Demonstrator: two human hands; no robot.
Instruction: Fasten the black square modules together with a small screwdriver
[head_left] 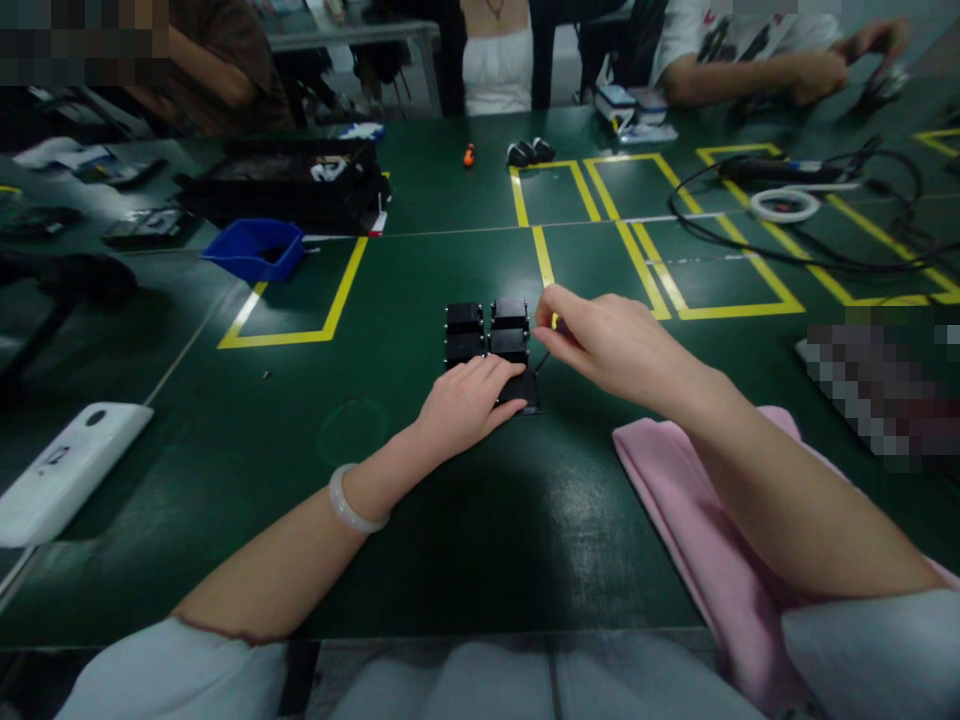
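Note:
Several small black blocks with shiny metal studs along their sides stand in two columns at mid-table; one black block (464,318) is at the far left of the group. My left hand (469,400) lies over the near end, its thumb and fingers around the nearest black block (519,388) on the right. Part of the group is hidden under this hand. In a closed pinch, my right hand (600,345) holds a thin screwdriver (542,362), its shaft slanting down to the right side of that block. A bit of yellow shows at its handle, and the tip is too small to make out.
A pink cloth (675,490) lies under my right forearm. Left of the blocks are a blue bin (259,250), a black tray (300,205) and a white case (71,475). Black cables (817,255) lie at right. Several people sit across the green table (420,540).

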